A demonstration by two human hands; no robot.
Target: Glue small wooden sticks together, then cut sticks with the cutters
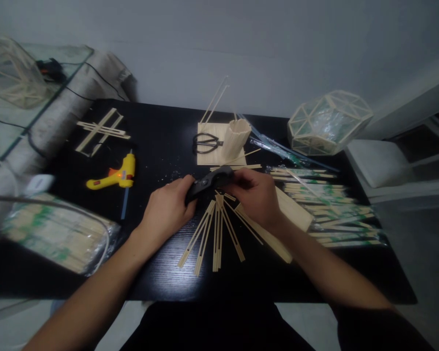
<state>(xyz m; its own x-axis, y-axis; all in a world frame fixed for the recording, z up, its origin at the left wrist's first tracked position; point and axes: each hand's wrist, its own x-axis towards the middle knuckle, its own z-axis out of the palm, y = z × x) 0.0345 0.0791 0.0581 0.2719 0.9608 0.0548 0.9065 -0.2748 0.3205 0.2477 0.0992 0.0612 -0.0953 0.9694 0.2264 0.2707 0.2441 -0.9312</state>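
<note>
A black hand tool point(214, 179) with a curved head, perhaps a cutter, is held over the middle of the table. My left hand point(171, 204) is wrapped round its handle end. At its other end, the fingers of my right hand point(256, 192) are pinched together; whatever is between them is hidden. Just below the tool, narrow wooden frames point(216, 234) made of thin sticks fan out on the black tabletop. A flat wooden board point(292, 212) lies partly under my right forearm, with a loose stick beside it.
A yellow glue gun point(113, 176) and crossed sticks point(101, 131) lie left. Beyond my hands, black scissors point(207, 143) rest on a square board beside a stick-walled cup point(237, 139). Bagged sticks point(58, 231) sit front left, more sticks point(329, 204) right, near a faceted frame point(329, 122).
</note>
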